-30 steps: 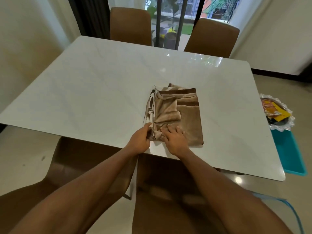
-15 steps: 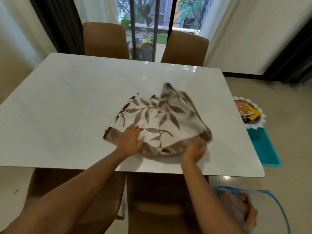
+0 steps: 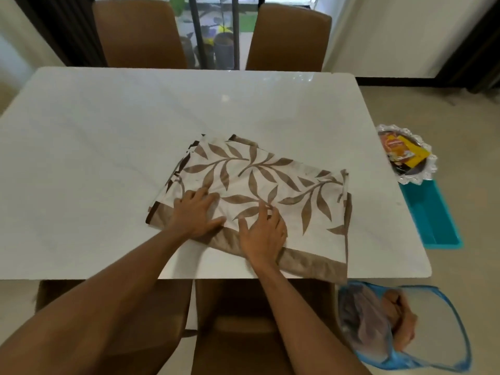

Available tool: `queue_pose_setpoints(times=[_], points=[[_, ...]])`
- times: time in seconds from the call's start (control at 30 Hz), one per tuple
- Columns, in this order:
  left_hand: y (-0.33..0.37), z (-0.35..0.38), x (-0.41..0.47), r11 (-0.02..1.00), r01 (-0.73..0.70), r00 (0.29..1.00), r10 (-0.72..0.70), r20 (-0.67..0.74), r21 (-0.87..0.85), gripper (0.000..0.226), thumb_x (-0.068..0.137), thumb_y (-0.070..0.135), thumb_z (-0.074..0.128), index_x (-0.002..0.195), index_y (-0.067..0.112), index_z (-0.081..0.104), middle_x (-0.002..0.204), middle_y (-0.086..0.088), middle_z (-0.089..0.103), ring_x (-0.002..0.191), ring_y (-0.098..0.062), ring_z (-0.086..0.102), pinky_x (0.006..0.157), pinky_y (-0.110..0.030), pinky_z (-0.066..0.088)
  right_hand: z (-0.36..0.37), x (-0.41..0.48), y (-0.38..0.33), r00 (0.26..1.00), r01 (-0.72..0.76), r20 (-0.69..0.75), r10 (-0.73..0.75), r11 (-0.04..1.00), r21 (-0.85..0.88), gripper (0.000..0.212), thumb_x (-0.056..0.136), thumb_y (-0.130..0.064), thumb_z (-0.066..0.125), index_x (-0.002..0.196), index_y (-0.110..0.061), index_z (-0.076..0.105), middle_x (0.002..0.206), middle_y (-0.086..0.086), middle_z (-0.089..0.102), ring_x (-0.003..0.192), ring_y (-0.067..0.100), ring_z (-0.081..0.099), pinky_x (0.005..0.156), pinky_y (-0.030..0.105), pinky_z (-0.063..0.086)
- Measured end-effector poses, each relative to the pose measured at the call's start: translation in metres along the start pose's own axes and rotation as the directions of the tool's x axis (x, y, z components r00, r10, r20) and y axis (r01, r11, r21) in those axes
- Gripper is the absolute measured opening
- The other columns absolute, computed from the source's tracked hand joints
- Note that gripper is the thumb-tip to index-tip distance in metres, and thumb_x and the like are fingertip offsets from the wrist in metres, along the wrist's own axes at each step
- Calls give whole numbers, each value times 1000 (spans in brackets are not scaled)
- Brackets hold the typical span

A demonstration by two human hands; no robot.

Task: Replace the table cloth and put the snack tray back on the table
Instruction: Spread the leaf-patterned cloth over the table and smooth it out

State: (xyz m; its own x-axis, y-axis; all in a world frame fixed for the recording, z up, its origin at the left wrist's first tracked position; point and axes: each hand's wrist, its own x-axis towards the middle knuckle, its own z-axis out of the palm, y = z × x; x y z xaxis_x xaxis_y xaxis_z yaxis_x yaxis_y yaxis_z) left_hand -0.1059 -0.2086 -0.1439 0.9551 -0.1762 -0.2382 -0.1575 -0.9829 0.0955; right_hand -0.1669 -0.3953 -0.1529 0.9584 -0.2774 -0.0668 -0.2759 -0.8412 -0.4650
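Table cloth [image 3: 270, 190]: part-folded, leaf print up, lying flat on the white table [image 3: 108, 147] by its near edge. Left hand [image 3: 193, 215] is flat on the cloth's left end, fingers [image 3: 201, 194] straight and spread, pressing down. Right hand [image 3: 263, 234] is just beside it, thumbs close but apart. Its fingers [image 3: 270, 216] lie loosely extended on the print, gripping nothing. Snack tray [image 3: 430, 169] is well right of the right fingers, off the table, on a teal stand [image 3: 433, 220].

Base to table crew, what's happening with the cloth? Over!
Left hand and right hand flat on the table cloth. Cloth only partly unfolded. Snack tray off the table, right side.
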Motion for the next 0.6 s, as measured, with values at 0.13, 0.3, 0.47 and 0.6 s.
queue_pose_setpoints(times=[0.13,0.3,0.47,0.6], points=[[-6,9,-7,993,107,988,-110,-110,-41,68,89,71,36,139,25,39,149,-4,38,122,-33,44,94,-50,43,31,22,-16,978,168,143,-151,978,-120,82,95,-73,30,158,-22,28,165,21,15,149,38,19,118,52,19],[-17,18,-38,902,409,889,-429,-160,-141,61,95,60,35,134,14,45,144,-10,44,115,-34,47,90,-46,45,47,97,-78,821,483,365,-438,875,-38,62,100,-61,28,151,-29,40,165,11,23,150,34,20,121,49,16],[-52,5,-69,824,522,822,-555,-126,-219,54,91,60,40,113,13,58,116,-10,61,110,-32,55,89,-46,48,70,126,-149,589,607,565,-577,778,162,52,103,-56,30,137,-27,57,155,2,45,143,29,40,119,57,23],[-104,-1,-95,777,477,787,-586,-194,-411,30,87,45,55,97,19,66,90,-2,66,84,-23,64,73,-36,54,100,82,-136,644,696,445,-622,718,-4,58,101,-53,39,153,-26,38,167,7,20,154,31,13,121,62,5]])
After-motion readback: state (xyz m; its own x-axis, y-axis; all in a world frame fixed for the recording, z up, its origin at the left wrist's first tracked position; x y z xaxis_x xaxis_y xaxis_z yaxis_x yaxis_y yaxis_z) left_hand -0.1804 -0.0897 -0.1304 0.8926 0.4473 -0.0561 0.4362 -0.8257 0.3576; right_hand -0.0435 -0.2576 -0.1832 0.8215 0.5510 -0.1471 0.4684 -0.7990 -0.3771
